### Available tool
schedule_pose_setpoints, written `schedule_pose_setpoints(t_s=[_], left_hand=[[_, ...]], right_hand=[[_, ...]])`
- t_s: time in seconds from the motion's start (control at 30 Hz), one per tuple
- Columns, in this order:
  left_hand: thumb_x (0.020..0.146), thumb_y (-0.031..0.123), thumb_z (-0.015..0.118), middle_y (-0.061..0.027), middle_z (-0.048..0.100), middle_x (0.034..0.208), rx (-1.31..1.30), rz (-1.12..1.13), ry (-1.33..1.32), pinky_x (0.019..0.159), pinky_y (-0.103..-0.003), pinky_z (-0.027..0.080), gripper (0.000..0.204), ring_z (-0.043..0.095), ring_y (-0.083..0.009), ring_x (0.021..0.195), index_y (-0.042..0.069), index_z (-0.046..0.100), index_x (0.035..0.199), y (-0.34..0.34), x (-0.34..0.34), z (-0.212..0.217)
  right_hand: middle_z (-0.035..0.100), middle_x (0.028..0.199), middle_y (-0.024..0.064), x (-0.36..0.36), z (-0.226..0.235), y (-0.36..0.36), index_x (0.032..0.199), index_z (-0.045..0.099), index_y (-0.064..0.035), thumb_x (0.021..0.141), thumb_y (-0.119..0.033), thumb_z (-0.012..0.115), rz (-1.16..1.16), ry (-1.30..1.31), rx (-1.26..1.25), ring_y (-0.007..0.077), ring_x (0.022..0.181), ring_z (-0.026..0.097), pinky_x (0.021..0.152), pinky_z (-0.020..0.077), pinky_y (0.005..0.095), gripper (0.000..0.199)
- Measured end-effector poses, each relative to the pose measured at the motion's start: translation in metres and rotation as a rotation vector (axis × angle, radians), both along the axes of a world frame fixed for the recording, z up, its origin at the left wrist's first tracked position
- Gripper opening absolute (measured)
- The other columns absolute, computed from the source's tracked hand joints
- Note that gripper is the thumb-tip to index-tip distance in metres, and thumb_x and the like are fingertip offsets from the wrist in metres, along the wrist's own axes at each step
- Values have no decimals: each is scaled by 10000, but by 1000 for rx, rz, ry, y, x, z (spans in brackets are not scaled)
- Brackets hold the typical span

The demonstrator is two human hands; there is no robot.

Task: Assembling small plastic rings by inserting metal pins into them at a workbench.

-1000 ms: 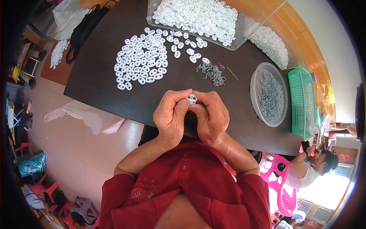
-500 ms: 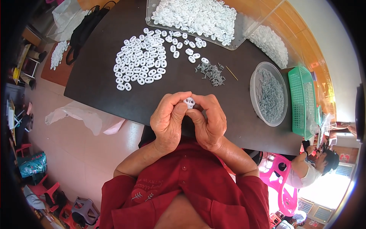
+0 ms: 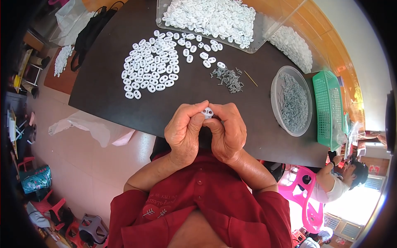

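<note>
Between the fingertips of both hands is a small white oval plastic piece with two holes (image 3: 207,112), held just over the table's near edge. My left hand (image 3: 182,132) pinches it from the left with thumb and index finger. From the right, my right hand (image 3: 227,131) grips the same piece, also thumb against index finger. Dark spots show in its holes; whether something sits inside them I cannot tell. Beyond my hands lie a spread of matching white pieces (image 3: 151,68) and a small heap of grey pin-like parts (image 3: 230,79).
A clear tray (image 3: 206,16) full of white pieces stands at the back. To the right are a round tub of grey parts (image 3: 292,101) and a green basket (image 3: 326,109). A thin stick (image 3: 250,78) lies near the heap. Another person (image 3: 335,182) sits at far right.
The white piece has turned slightly between my fingers, so its holes face a little differently. Both hands keep their grip and have hardly moved.
</note>
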State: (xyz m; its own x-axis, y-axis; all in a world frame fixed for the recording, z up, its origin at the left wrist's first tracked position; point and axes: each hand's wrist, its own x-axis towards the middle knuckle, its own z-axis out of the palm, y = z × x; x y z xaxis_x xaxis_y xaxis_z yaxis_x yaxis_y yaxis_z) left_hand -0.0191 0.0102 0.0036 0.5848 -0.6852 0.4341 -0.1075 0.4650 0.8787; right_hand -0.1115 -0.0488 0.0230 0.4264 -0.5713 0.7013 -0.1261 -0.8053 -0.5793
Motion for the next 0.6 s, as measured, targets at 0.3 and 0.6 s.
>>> schedule_pose_setpoints(t_s=[0.3, 0.6], left_hand=[[907, 45, 533, -28, 508, 750, -42, 56, 65, 544, -197, 394, 129, 462, -77, 617, -25, 605, 989, -7, -10, -4], [903, -33, 481, -43, 557, 822, 104, 39, -8, 588, -195, 413, 164, 496, -80, 663, -16, 615, 997, -7, -6, 1]], right_hand=[[581, 732, 86, 0, -6, -6, 970, 578, 31, 759, 29, 643, 8, 14, -136, 201, 585, 517, 493, 407, 289, 221], [605, 727, 82, -2, -1, -13, 905, 595, 22, 736, 66, 629, 2, 23, -114, 211, 589, 543, 505, 427, 291, 177]])
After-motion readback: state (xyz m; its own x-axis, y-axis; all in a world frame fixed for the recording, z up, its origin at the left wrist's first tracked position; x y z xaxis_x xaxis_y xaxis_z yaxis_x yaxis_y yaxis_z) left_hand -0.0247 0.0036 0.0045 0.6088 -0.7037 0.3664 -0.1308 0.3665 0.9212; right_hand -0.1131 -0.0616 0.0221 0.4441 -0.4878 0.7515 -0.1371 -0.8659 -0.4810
